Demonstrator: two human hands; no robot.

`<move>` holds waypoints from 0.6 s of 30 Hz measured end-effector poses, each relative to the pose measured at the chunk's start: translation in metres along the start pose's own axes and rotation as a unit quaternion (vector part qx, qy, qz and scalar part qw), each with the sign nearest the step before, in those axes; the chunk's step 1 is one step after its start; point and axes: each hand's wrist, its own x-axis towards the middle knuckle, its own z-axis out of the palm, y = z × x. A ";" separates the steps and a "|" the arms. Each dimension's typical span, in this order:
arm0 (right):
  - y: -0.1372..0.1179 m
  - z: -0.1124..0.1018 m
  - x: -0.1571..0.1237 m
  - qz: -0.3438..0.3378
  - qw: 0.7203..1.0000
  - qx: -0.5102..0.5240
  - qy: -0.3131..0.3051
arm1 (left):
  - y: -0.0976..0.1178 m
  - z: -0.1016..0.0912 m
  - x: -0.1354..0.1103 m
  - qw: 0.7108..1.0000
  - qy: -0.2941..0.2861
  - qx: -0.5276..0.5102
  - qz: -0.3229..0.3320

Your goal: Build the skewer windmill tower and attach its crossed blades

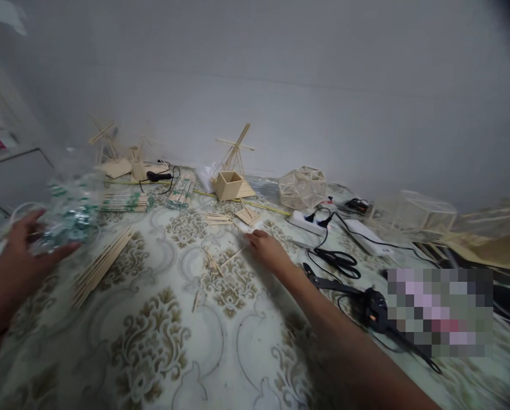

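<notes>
My left hand [21, 253] hovers at the left edge with fingers spread, against a clear plastic bag with green print [69, 216]; nothing is gripped. My right hand [268, 248] rests on the patterned cloth [152, 341] in the middle, fingers curled down by a thin wooden stick [233, 256] and a small white piece [251, 226]; what it pinches, if anything, is hidden. A row of long flat wooden sticks [103, 265] lies between the hands. Short stick offcuts [209, 265] are scattered near the right hand.
Stick models stand by the wall: windmills [235, 151], an open box [228, 185], a lattice dome [302, 187]. Stick bundles [181, 189] lie behind. Right of my arm lie a white power strip [308, 223], black scissors [338, 261], a black glue gun [372, 310] and cables.
</notes>
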 end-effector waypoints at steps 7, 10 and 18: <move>-0.018 0.013 -0.014 -0.038 0.999 0.011 -0.009 | 0.084 0.061 -0.013 0.970 -0.140 -0.156 0.125; -0.020 0.012 -0.026 -0.042 0.999 0.017 -0.008 | 0.084 0.083 -0.013 0.966 -0.150 -0.130 0.164; -0.021 0.014 -0.039 -0.046 0.997 0.065 -0.007 | 0.071 0.099 -0.014 0.967 -0.163 -0.116 0.159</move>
